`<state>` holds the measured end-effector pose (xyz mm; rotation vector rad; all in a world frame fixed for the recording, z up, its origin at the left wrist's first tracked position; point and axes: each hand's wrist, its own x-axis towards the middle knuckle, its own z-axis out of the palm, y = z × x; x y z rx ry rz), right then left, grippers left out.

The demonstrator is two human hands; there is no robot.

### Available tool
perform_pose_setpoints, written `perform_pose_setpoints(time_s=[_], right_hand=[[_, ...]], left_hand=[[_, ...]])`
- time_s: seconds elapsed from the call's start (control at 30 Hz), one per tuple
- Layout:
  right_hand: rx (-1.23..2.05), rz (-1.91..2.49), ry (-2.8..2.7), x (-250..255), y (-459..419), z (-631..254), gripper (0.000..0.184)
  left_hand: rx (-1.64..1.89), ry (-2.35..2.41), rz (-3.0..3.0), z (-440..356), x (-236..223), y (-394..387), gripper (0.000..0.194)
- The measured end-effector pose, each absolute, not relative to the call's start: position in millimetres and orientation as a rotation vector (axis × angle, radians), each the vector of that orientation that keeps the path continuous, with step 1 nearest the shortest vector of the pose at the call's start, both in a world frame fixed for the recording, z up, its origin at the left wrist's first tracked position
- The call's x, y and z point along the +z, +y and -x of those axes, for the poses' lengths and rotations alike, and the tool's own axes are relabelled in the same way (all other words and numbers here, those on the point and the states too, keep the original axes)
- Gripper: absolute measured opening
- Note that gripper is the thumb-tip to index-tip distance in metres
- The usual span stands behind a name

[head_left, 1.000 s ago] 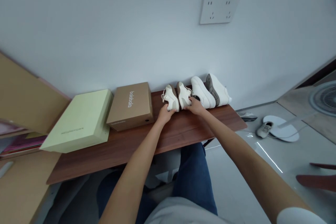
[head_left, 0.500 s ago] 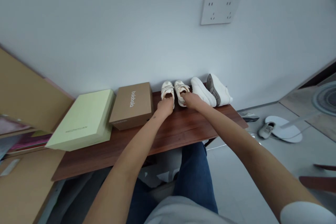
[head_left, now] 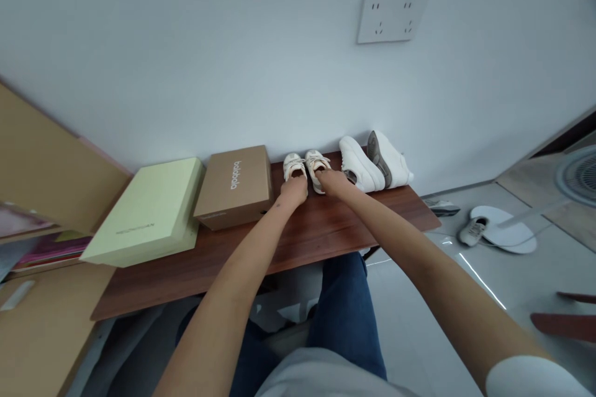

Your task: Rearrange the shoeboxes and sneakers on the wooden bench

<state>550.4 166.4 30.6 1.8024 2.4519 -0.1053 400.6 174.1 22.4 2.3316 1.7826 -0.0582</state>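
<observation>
Small pair is sitting a touch further left than half a second ago, toes drawing back from the wall (head_left: 233, 74), the right small shoe (head_left: 316, 158) closing in on the left small shoe (head_left: 293, 162). Versus a second ago, they're no longer leaning sole to sole; collars are facing up, toes pointing at the wall. Boxes are staying put.

I'm seeing the left hand (head_left: 295, 190) holding the left one at its heel, fingers bunching narrow at the collar. Right hand (head_left: 333, 183) is gripping the other the same way, also narrow; exact tip placement is hiding in the collars.

Pair is standing side by side at the back of the worktop (head_left: 307, 245), between the brown box (head_left: 233, 185) and the larger white shoes (head_left: 357, 162), which are tilting with soles facing each other. Not telling from here whether the heels are fully bearing; hands are covering them.

For a clean job I'd be moving both hands together, keeping heels level and toes matching, and gripping lightly so the collars aren't folding. I'd also be watching the right wrist: it's running close to the white shoes, so knocking them is the main risk.
</observation>
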Motion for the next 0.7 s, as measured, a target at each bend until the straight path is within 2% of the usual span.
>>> perform_pose_setpoints(time_s=[0.17, 0.33, 0.43, 0.53, 0.7], right_hand=[[-0.172, -1.888, 2.501, 30.6, 163.0, -548.0, 0.035], [-0.117, -1.933, 2.665, 47.3, 157.3, -565.3, 0.037], [-0.092, -2.038, 2.727, 60.7, 154.5, -596.5, 0.034], [-0.095, -2.168, 2.725, 70.2, 151.9, -637.3, 0.040], [-0.118, -2.292, 2.677, 68.8, 143.1, -703.1, 0.038]], left_hand=[[-0.033, 1.773, -2.348, -398.0, 22.0, 171.3, 0.044], [0.291, 1.845, -2.500, -412.5, 41.0, 156.6, 0.048], [0.427, 1.769, -2.573, -431.5, 56.7, 149.0, 0.051], [0.465, 1.670, -2.597, -452.3, 65.0, 144.7, 0.052], [0.445, 1.525, -2.639, -485.4, 52.6, 137.2, 0.052]])
